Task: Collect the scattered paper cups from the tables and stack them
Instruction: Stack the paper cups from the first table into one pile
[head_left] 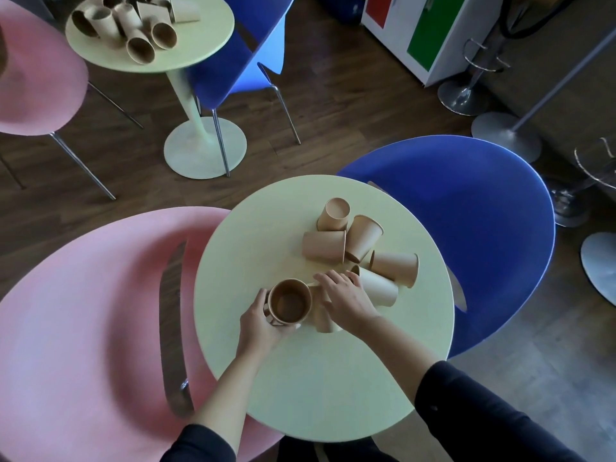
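A pink chair (83, 328) and a blue chair (466, 235) flanked the near table (316, 388), a small round pale-green top, and a second table (200, 51) of the same kind stood well apart at the upper left with its own heap of cups (133, 25) lying on their sides. On the near table a loose cluster of tipped cups (353, 241) lay toward the far right, several touching one another.

The left hand (258, 325) curled round an upright cup (289, 303), mouth up, near the table's middle; whether this was one cup or a few already nested could not be told. Just beside it, the right hand (346, 300) lay over a cup on its side (321, 315), fingers bent loosely across it; a firm grip could not be confirmed, since the hand hid most of that cup.

The step in hand looked like feeding the lying cup into the held one. To do it well, the right hand would likely need to close lightly on the cup's wall, since thin paper dents, turn it base down, and line its base over the open mouth before lowering. The left hand should hold the upright cup steady and low on the table. Taking the nearest cups first would spare reaching over the cluster and knocking any off the edge.
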### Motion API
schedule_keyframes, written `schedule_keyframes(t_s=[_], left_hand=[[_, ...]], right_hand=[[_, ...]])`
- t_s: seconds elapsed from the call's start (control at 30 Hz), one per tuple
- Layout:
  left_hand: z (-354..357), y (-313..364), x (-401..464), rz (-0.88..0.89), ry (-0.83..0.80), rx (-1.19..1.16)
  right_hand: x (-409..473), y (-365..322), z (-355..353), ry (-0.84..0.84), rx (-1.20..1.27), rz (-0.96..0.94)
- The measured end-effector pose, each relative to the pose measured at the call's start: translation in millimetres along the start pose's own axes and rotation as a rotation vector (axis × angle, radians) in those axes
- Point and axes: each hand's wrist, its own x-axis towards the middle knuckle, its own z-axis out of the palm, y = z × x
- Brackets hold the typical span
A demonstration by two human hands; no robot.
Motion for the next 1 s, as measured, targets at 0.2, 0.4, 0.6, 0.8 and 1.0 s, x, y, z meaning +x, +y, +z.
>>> schedule_keyframes(t_s=[0.2,0.4,0.6,0.8,1.0], left_hand=[[-3.1,2.5,1.5,0.016,-0.015,0.017],[-2.1,0.2,3.2,0.049,-0.015,0.034],[3.3,3.8,-1.3,0.076,-0.036,0.003],[21.4,12.6,-6.6,0.09,-0.086,0.03],[41.1,24.0,-12.7,0.074,-0.117,0.037]], right_hand=[[-5.4,-3.8,-7.9,0.039,0.161,0.102],[-23.9,-3.7,-13.8,0.223,0.267,0.082],[-50.7,5.3,-9.7,0.501,0.247,0.046],[-75.8,11.4,-19.2,0.729,0.239,0.03],[-98.2,0.8,-21.9,0.808,0.226,-0.046]])
